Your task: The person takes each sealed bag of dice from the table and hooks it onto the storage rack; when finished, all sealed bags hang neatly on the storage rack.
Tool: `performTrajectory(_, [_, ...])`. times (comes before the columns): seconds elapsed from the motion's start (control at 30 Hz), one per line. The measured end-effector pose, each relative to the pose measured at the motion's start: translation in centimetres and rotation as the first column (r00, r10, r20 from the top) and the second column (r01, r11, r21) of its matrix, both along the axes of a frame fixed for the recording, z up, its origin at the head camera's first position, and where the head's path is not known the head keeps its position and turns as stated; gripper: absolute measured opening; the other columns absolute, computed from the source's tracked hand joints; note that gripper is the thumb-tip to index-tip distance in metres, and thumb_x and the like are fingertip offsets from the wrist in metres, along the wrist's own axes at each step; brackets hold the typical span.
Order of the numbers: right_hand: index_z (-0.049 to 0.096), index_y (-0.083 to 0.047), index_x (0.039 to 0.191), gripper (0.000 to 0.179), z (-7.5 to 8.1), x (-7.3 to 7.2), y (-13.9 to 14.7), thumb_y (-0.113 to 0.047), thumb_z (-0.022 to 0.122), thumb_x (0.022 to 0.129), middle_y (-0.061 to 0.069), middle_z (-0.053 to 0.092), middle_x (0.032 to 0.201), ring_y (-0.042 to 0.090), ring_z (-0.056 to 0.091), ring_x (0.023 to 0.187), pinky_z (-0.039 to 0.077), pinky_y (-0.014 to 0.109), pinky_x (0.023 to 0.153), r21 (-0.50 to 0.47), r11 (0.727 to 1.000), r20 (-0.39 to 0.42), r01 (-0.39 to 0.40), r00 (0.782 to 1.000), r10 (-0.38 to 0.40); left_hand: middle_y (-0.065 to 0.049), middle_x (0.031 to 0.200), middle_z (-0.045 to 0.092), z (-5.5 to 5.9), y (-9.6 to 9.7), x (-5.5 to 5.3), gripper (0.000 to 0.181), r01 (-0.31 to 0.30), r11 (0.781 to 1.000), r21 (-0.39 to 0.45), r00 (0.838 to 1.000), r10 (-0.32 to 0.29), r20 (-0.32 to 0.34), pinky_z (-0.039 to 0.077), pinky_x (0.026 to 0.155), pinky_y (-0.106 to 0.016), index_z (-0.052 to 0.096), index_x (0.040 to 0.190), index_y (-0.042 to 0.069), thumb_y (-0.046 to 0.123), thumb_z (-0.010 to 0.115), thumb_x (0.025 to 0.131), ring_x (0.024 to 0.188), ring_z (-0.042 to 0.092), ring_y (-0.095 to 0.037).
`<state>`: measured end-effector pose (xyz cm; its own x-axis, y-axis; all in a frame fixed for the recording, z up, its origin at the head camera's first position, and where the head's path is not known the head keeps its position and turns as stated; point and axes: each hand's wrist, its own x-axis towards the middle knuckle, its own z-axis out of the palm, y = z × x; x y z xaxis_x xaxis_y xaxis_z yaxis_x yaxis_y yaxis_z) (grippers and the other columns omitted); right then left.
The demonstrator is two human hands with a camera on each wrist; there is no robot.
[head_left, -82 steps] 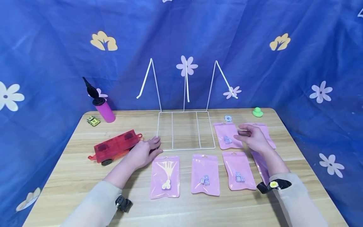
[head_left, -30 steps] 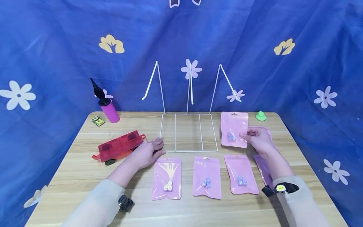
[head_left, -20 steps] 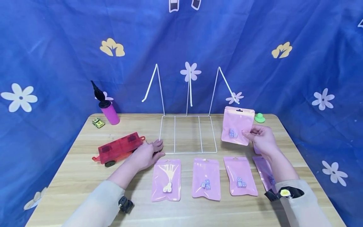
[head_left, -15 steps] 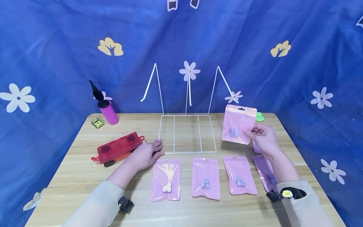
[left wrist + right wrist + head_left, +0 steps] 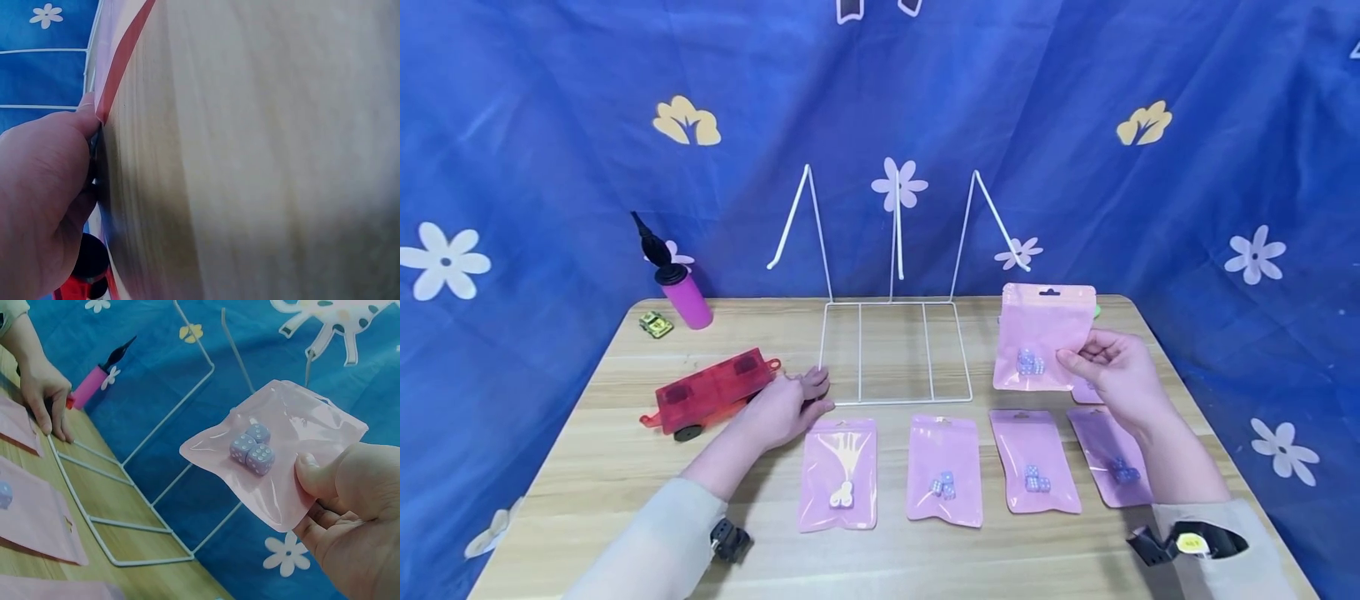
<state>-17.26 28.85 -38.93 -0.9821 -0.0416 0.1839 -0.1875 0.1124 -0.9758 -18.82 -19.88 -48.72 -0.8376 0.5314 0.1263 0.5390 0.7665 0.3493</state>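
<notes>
My right hand [image 5: 1126, 379] pinches a pink zip bag [image 5: 1047, 321] by its right edge, thumb on the front. The bag is raised over the table's right side, its hang hole at the top. Lilac dice [image 5: 251, 450] show through it in the right wrist view. My left hand [image 5: 781, 407] rests with extended fingers on the front left corner of a white wire rack [image 5: 860, 354]. Three arms rise at the rack's back and slope forward, nothing hanging on them. In the left wrist view the left thumb [image 5: 86, 115] lies near a bag's edge.
Pink bags [image 5: 943, 442] lie in a front row; another is partly hidden under the raised bag. A red toy trailer [image 5: 707, 392], a purple pump [image 5: 687, 302] and a small toy car [image 5: 656, 324] stand left. A green duck [image 5: 1097, 311] is mostly covered. Blue cloth [image 5: 880, 100] hangs behind.
My right hand has taken hold of the bag beside the rack, lifted it off the table and drawn it slightly right and nearer. My left hand has stayed on the rack's corner.
</notes>
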Motion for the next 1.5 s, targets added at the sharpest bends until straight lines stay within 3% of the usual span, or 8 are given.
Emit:
performTrajectory(0.2, [0.076,0.002,0.089,0.011,1.3,0.9,-0.2,0.012,0.075,0.092,0.000,0.074,0.078,0.006,0.060,0.064,0.046,0.019,0.054,-0.048,0.998,-0.062,-0.038,0.997,0.035,-0.022,0.147,0.059,0.2,0.1,0.0,0.047,-0.011,1.000,0.007,1.000,0.011,-0.003,0.045,0.111,-0.056,0.068,0.135,-0.007,0.026,0.074,0.101,0.139,0.054,-0.039])
performTrajectory(0.4, [0.077,0.006,0.092,0.010,1.9,1.2,-0.6,0.015,0.073,0.092,0.005,0.076,0.081,0.007,0.065,0.068,0.051,0.019,0.059,-0.089,0.992,-0.104,-0.089,0.991,0.080,-0.023,0.145,0.060,-0.1,0.1,0.0,0.047,-0.003,1.000,0.019,1.000,0.003,-0.017,0.047,0.110,-0.055,0.069,0.134,-0.008,0.025,0.075,0.100,0.138,0.055,-0.038])
performTrajectory(0.9, [0.077,0.008,0.099,0.008,3.9,0.9,-2.1,0.012,0.074,0.093,0.009,0.076,0.085,0.009,0.068,0.072,0.055,0.020,0.065,-0.041,0.990,-0.126,-0.137,0.983,0.131,-0.022,0.146,0.060,-0.5,0.0,0.0,0.047,-0.021,0.999,0.029,1.000,0.022,-0.003,0.046,0.110,-0.054,0.068,0.135,-0.007,0.025,0.075,0.101,0.138,0.055,-0.036])
performTrajectory(1.07, [0.076,0.008,0.094,0.011,3.9,0.3,-2.8,0.017,0.071,0.092,0.005,0.074,0.079,0.007,0.063,0.066,0.051,0.019,0.060,-0.042,0.990,-0.133,-0.135,0.983,0.128,-0.024,0.144,0.060,-0.6,0.0,0.0,0.046,-0.016,0.999,0.038,1.000,0.017,-0.010,0.048,0.109,-0.053,0.069,0.133,-0.008,0.024,0.076,0.100,0.137,0.056,-0.036])
performTrajectory(1.5, [0.076,0.006,0.093,0.013,2.7,-1.3,-3.2,0.018,0.070,0.092,0.002,0.075,0.081,0.006,0.065,0.071,0.053,0.019,0.065,-0.059,0.989,-0.129,-0.133,0.984,0.124,-0.024,0.143,0.062,-0.5,0.2,0.0,0.045,-0.013,0.999,0.030,1.000,0.014,-0.019,0.048,0.109,-0.053,0.070,0.131,-0.008,0.024,0.076,0.100,0.136,0.057,-0.037])
